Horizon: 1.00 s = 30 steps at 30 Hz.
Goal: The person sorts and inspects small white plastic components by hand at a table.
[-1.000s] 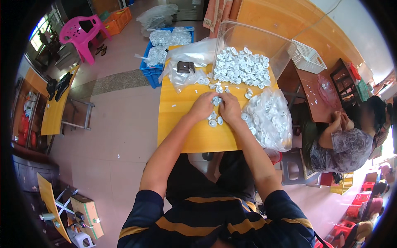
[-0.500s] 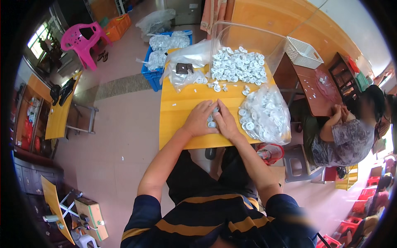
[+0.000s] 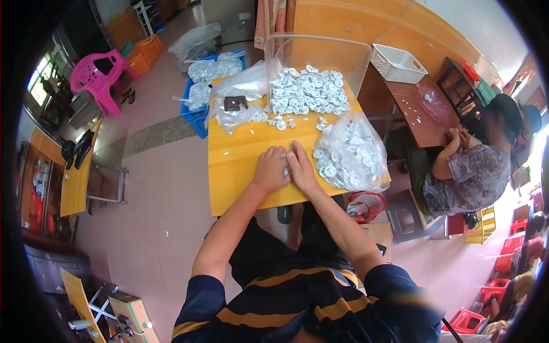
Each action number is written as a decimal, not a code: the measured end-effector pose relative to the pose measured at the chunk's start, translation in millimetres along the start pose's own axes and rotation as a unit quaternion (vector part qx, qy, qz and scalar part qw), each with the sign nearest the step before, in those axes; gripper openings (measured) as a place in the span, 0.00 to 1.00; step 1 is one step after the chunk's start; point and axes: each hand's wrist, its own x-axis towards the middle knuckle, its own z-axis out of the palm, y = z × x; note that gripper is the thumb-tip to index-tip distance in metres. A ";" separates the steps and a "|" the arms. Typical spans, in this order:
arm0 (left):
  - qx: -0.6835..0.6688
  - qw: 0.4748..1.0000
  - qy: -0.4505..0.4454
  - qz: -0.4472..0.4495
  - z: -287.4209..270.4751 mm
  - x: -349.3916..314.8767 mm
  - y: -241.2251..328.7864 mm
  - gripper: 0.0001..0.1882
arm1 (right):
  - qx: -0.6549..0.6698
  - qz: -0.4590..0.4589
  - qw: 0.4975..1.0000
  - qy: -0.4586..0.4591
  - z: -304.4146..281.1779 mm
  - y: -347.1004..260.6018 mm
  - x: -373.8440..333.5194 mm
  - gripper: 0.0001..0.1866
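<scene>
Over the front part of the yellow table [image 3: 234,186], my left hand [image 3: 270,170] and my right hand [image 3: 301,167] are side by side, cupped inward. Small pale plastic parts [image 3: 285,171] show in the gap between them. My left fingers curl round these parts; the right fingers lean against them from the other side. How many parts they enclose is hidden. Right of my hands lies a clear plastic bag [image 3: 357,151] full of white round plastic parts. Beyond them, a clear bin [image 3: 357,74] lies open toward me with a heap of similar parts [image 3: 309,91].
A few loose white parts [image 3: 281,124] and a dark brown square object [image 3: 235,103] lie toward the back of the table. A blue crate [image 3: 196,123] with bagged parts stands behind its left side. At the right, a co-worker [image 3: 469,177] sits at a brown table [image 3: 420,117].
The hands have drawn slightly nearer to me and closed more tightly, so less of the plastic parts shows between them. The whole view has shifted a little.
</scene>
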 end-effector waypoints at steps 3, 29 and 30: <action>0.005 1.000 -0.021 -0.015 0.6 3.7 7.2 0.19 | -0.004 0.003 1.000 0.011 -4.7 1.6 1.0 0.30; -0.078 0.980 0.007 0.184 -5.4 -40.5 94.4 0.16 | 0.765 0.376 0.502 -0.147 -45.3 28.4 -131.8 0.22; -0.078 0.980 0.004 0.184 -2.9 -44.3 98.3 0.16 | 0.766 0.377 0.499 -0.146 -47.1 31.1 -135.7 0.22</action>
